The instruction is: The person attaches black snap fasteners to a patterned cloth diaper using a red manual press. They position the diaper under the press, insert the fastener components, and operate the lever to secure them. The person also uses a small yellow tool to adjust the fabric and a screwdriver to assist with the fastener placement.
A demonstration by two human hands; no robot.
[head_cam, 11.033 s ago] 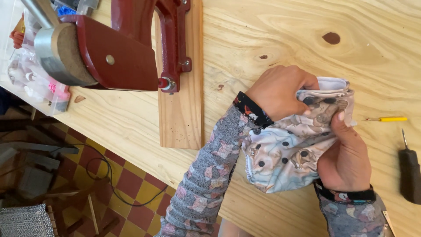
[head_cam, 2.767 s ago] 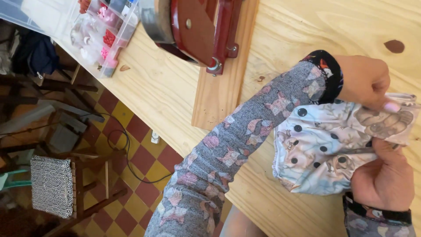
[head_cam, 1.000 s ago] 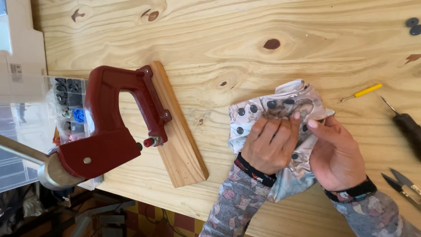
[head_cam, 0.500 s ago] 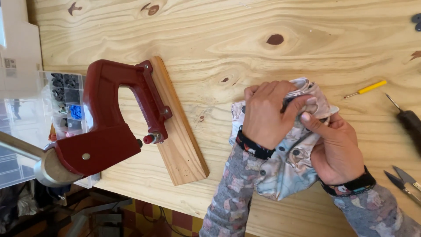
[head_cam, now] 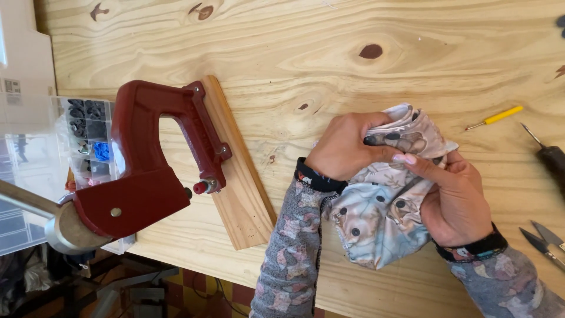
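A small printed fabric garment (head_cam: 379, 221) with dark snap fasteners along its edge lies bunched on the wooden table (head_cam: 306, 53). My left hand (head_cam: 344, 147) grips its upper left part, fingers curled into the cloth. My right hand (head_cam: 450, 197) holds the right side, with the fingers pinching a fold near the top. Both sleeves are grey with a pattern, and a black band sits at each wrist. A red hand press (head_cam: 150, 165) on a wooden base board (head_cam: 241, 188) stands to the left of my hands, apart from them.
A clear plastic organiser box (head_cam: 85, 138) with small dark and blue parts sits behind the press at the table's left edge. A yellow-handled tool (head_cam: 494, 116), a dark-handled awl (head_cam: 550, 159) and small snips (head_cam: 544, 241) lie at the right. Tiled floor shows below.
Over the last second my hands have kept working the garment in place, the left hand closing over its top. Earlier the view swung, so the press now lies to the left.
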